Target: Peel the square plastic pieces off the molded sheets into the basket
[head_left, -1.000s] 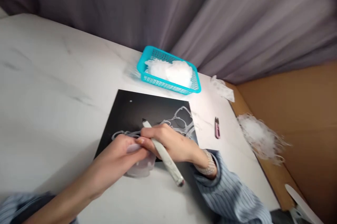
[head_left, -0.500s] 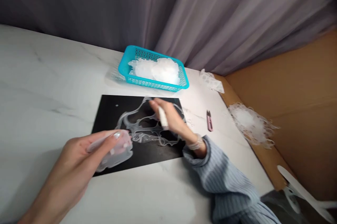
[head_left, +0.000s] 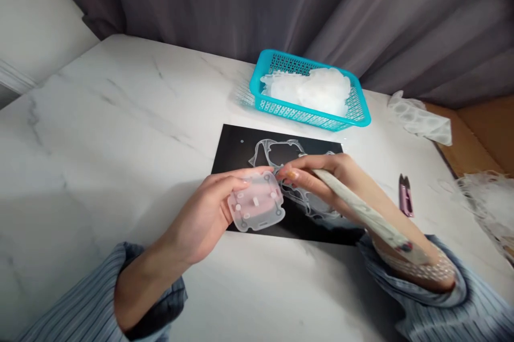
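My left hand (head_left: 212, 208) grips a translucent, rounded-square silicone-like piece (head_left: 259, 213) by its upper left edge, thumb on its face. Small holes and raised marks show on the piece. My right hand (head_left: 333, 176) is closed around a long, pale, flat-handled tool (head_left: 357, 205). Its working tip is hidden at my right fingertips, beside the piece's upper right edge. Below both hands lies a black mat (head_left: 281, 229). A clear, frame-like cut-out sheet (head_left: 267, 152) rests on the mat, partly covered by my right hand.
A turquoise basket (head_left: 261, 90) holding a heap of whitish translucent pieces (head_left: 313, 90) stands behind the mat. Pink-handled thread snips (head_left: 405, 197) lie on the right. Farther right are a translucent strip (head_left: 421, 117) and a tangle of clear scraps (head_left: 490, 197) near a cardboard box (head_left: 490, 122).
The view has swung left. My right hand has moved from above the cut-out sheet to the piece in my left hand. The piece's face is now turned up into view.
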Motion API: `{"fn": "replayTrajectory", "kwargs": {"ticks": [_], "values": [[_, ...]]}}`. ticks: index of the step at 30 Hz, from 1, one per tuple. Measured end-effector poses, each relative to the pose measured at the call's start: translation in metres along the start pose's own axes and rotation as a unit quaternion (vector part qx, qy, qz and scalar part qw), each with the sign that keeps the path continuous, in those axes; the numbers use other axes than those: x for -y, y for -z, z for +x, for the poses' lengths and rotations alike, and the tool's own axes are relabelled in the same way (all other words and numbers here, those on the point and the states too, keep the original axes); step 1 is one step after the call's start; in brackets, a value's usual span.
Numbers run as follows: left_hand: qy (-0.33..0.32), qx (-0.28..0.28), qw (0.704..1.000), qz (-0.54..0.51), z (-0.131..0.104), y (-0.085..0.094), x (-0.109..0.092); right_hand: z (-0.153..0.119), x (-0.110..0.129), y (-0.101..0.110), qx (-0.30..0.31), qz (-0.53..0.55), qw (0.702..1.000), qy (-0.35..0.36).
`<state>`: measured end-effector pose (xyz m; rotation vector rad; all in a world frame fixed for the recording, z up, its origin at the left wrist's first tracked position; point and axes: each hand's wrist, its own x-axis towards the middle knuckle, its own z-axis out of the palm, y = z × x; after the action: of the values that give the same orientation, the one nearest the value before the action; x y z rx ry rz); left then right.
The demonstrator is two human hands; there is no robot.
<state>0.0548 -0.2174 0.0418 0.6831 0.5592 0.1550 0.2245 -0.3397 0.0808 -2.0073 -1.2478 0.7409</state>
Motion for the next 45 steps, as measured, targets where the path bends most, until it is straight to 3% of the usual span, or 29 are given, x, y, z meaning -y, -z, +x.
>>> {"fn": "replayTrajectory", "kwargs": {"ticks": [4,9,12,14,17,19,21,25,28,32,35,41,45], "values": [[0.020,0.010,1.000,-0.002,0.002,-0.002,0.002,0.002,0.000,-0.018,0.022,0.081,0.996,-0.024],[0.039,0.006,0.999,-0.033,0.002,-0.002,-0.001,-0.002,-0.001,-0.024,-0.061,0.088,0.994,-0.024],[0.080,-0.007,0.997,-0.020,0.004,0.002,-0.005,-0.007,-0.004,-0.021,-0.149,0.050,0.987,0.031],[0.120,-0.003,0.992,-0.030,0.005,0.005,-0.008,-0.009,-0.009,-0.019,-0.168,0.021,0.980,0.106],[0.113,0.031,0.991,-0.070,0.007,0.009,-0.010,-0.012,-0.015,-0.013,-0.067,-0.017,0.969,0.237],[0.071,0.036,0.994,-0.073,0.007,0.010,-0.011,-0.013,-0.018,-0.008,-0.009,-0.027,0.964,0.264],[0.038,0.029,0.997,-0.057,0.006,0.009,-0.011,-0.014,-0.019,-0.003,-0.038,-0.016,0.974,0.221],[0.017,0.059,0.997,-0.043,0.004,0.007,-0.011,-0.008,-0.020,0.001,-0.156,0.051,0.986,0.027],[0.013,0.089,0.995,-0.037,0.004,0.007,-0.010,-0.003,-0.025,-0.002,-0.116,0.143,0.981,-0.062],[0.021,0.107,0.994,-0.028,0.004,0.009,-0.010,-0.002,-0.028,-0.004,-0.033,0.198,0.976,-0.084],[0.029,0.124,0.991,-0.031,0.004,0.009,-0.010,-0.005,-0.025,-0.004,-0.009,0.184,0.977,-0.110],[0.026,0.151,0.988,-0.030,0.005,0.009,-0.009,-0.006,-0.030,-0.003,-0.009,0.188,0.975,-0.116],[0.011,0.091,0.996,0.015,0.002,0.007,-0.010,-0.006,-0.034,-0.001,-0.032,0.168,0.980,-0.103]]}}
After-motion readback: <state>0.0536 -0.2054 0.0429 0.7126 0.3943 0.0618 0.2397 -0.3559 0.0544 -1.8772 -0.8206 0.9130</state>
